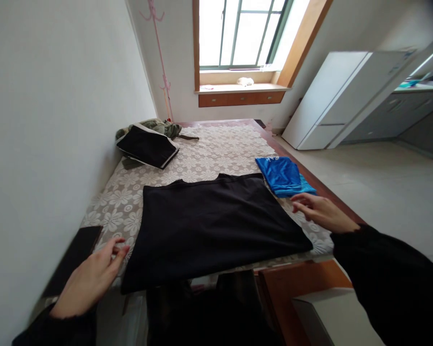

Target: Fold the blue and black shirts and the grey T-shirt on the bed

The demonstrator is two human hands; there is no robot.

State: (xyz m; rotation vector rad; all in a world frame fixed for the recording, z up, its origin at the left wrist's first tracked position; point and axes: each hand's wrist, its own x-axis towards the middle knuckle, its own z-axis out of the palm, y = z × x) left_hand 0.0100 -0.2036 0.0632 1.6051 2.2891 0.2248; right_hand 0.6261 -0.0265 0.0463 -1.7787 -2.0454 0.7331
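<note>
black garment [209,221], one piece, lies spread flat on the near part of the lace-covered table [220,144], between two empty hands: the left hand [94,274] just beside its left edge, thumb and fingers slightly apart, the right hand [323,211] just off its right edge, fingers loosely curled. to handle it well, i'd judge, take matching corners, draw both sides evenly and smooth the soft creases outward, minding the near edge. i count one blue folded bundle [281,175] at right, and one pale-edged black piece [147,145] on one olive bundle [160,126] at far left.
</note>
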